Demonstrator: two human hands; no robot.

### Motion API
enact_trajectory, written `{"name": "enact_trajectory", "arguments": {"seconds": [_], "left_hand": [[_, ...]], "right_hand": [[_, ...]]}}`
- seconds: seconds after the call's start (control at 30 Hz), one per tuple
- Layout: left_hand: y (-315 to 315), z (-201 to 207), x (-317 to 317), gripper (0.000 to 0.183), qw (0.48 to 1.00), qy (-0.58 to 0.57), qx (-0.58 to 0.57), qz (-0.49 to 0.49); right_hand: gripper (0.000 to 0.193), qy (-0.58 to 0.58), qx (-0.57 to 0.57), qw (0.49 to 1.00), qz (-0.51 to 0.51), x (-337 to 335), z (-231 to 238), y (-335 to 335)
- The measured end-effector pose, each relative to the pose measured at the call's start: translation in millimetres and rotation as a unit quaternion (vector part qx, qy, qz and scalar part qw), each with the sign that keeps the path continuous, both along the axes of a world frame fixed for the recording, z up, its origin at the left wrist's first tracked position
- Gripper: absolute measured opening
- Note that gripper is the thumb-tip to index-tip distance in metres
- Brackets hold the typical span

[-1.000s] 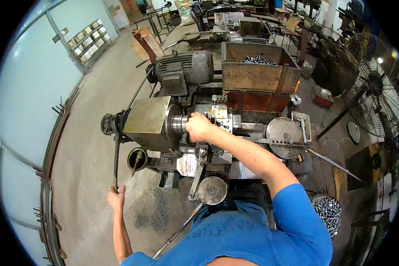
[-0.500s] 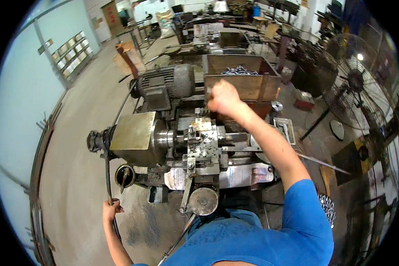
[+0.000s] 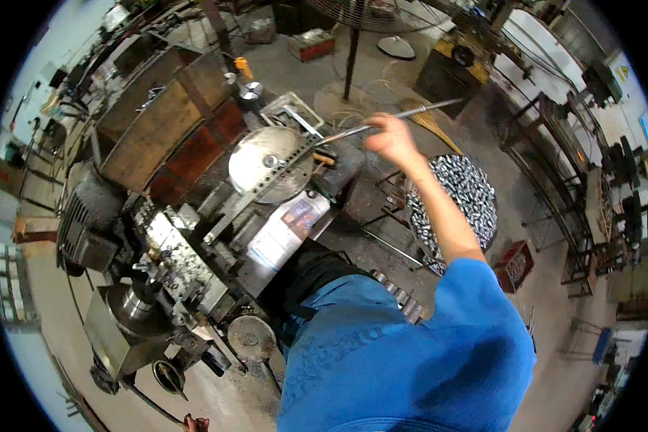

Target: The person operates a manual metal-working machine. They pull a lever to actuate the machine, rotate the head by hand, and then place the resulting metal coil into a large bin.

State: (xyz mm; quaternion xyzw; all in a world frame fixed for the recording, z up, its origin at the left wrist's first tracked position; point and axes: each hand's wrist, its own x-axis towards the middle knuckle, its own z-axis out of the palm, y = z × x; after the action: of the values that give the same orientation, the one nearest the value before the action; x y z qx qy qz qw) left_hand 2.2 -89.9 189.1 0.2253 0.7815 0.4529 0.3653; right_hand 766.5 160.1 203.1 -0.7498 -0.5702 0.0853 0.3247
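My right hand [image 3: 392,140], slightly blurred, curls round a long metal lever [image 3: 345,133] that slants out from a perforated bar beside a round metal disc [image 3: 255,167]. At the bottom edge my left hand [image 3: 195,423] is closed on the end of a long dark rod [image 3: 153,402]; most of that hand is cut off by the frame. Between the hands stands a lathe-like machine with an oily carriage [image 3: 183,252] and a round metal chuck [image 3: 138,301].
A wide container of small shiny metal parts [image 3: 464,198] stands right of my right forearm. A large rusty box [image 3: 158,129] sits behind the machine. Farther off are a fan stand [image 3: 351,65], a broom [image 3: 430,124] and a red crate [image 3: 515,266]. A dark pot [image 3: 168,376] stands lower left.
My view has turned right. My right hand has gone from above the machine by the rusty box to the metal lever. My left hand stays at the dark rod.
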Motion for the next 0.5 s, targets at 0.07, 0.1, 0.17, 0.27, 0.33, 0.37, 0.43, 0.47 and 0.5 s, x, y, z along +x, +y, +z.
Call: {"name": "enact_trajectory", "arguments": {"seconds": [0.07, 0.1, 0.17, 0.27, 0.33, 0.37, 0.43, 0.47, 0.5], "left_hand": [[-2, -8, -15, 0.034, 1.000, -0.006, -0.019, -0.014], [-2, -10, -20, 0.032, 0.999, -0.050, -0.017, -0.003], [2, -13, -20, 0.031, 0.999, -0.040, -0.032, -0.001], [-2, -16, -23, 0.031, 0.999, -0.025, -0.046, 0.005], [3, -19, -29, 0.031, 0.999, -0.014, -0.052, 0.003], [4, -22, -32, 0.032, 0.998, -0.007, -0.054, -0.001], [-3, -28, -40, 0.032, 0.998, 0.006, -0.057, 0.006], [-13, -32, -47, 0.032, 0.998, 0.012, -0.057, 0.016], [-20, -35, -51, 0.032, 0.998, 0.021, -0.054, 0.024]], "right_hand": [[0.042, -0.025, -0.039, 0.989, -0.139, 82, -56, -46], [0.039, -0.059, -0.125, 0.972, -0.190, 108, -78, -67], [0.034, -0.114, -0.237, 0.941, -0.216, 139, -122, -103], [0.033, -0.118, -0.347, 0.916, -0.164, 122, -142, -117], [0.035, -0.100, -0.398, 0.900, -0.147, 119, -161, -111], [0.036, -0.105, -0.394, 0.900, -0.155, 118, -169, -111], [0.041, -0.125, -0.420, 0.884, -0.162, 100, -171, -94], [0.041, -0.124, -0.431, 0.881, -0.150, 94, -168, -82], [0.041, -0.123, -0.438, 0.881, -0.133, 84, -162, -72]]}}
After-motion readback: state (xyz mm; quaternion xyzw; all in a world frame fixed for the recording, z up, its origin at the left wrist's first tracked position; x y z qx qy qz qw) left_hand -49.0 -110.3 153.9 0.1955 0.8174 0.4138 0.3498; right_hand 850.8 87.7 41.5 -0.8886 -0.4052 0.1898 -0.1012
